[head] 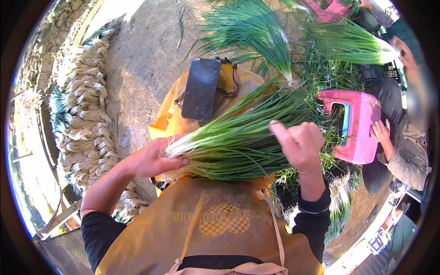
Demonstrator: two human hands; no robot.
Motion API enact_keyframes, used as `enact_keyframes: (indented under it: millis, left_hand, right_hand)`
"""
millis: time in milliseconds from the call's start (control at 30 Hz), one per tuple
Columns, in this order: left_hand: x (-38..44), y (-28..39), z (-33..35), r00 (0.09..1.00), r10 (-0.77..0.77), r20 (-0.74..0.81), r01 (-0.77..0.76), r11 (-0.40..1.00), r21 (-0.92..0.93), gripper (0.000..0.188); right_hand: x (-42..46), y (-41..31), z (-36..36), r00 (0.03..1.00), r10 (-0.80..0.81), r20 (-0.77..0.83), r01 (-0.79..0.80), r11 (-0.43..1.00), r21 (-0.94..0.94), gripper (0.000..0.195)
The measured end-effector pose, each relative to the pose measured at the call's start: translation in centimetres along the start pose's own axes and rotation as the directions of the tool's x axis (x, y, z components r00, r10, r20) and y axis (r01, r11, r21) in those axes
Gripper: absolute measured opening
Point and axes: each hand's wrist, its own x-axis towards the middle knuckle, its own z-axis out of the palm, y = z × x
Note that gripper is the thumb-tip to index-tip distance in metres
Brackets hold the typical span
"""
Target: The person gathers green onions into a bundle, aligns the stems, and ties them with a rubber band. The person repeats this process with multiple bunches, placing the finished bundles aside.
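Observation:
My left hand (151,156) grips a bunch of green onions (237,137) around its white root ends, thumb on the near side. The long green leaves fan out to the right across my lap. Over the leaves is my right hand (300,146), its index finger stretched toward them and the other fingers curled. Whether it pinches any leaf is not clear. Beneath the bunch, a yellow waterproof apron (165,113) covers my legs. A dark smartphone (201,89) with a cord beside it lies on the apron, just beyond the bunch.
Bundled onions (86,103) are stacked with roots outward along the left. Another bunch (254,31) lies ahead on the concrete floor. Loose leaves (330,74) surround a pink plastic stool (366,127), touched by another person's hand (381,132). A blurred hand (405,53) holds onions (357,44) at upper right.

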Motion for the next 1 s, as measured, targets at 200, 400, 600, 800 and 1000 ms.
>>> enact_keyframes:
  millis: [200, 400, 600, 800, 1000]
  left_hand:
    - [-0.6, -0.7, -0.3, 0.995, -0.096, 0.026, 0.098, 0.991, -0.088, 0.049]
    - [-0.3, -0.6, 0.0, 0.994, -0.107, 0.011, 0.108, 0.981, -0.163, 0.055]
    - [0.5, 2.9, -0.2, 0.994, -0.065, -0.084, 0.047, 0.98, -0.195, 0.06]
    - [3.3, 10.6, -1.3, 0.95, 0.095, -0.297, -0.098, 0.995, 0.004, 0.056]
    - [9.9, 21.6, -2.9, 0.602, 0.75, -0.275, -0.484, 0.616, 0.621, 0.046]
  right_hand:
    - [-13.8, 10.7, 0.2, 0.77, 0.636, 0.039, -0.605, 0.749, -0.269, 0.022]
    - [-22.4, 10.9, 0.5, 0.227, 0.91, 0.346, -0.73, 0.394, -0.558, 0.038]
    - [-15.7, 8.2, -1.2, 0.392, 0.92, 0.001, -0.899, 0.383, -0.215, 0.014]
    - [-13.6, 7.0, -3.5, 0.258, 0.964, 0.064, -0.958, 0.264, -0.114, 0.034]
    - [-17.0, 4.8, -2.7, 0.113, 0.988, 0.109, -0.936, 0.142, -0.323, 0.025]
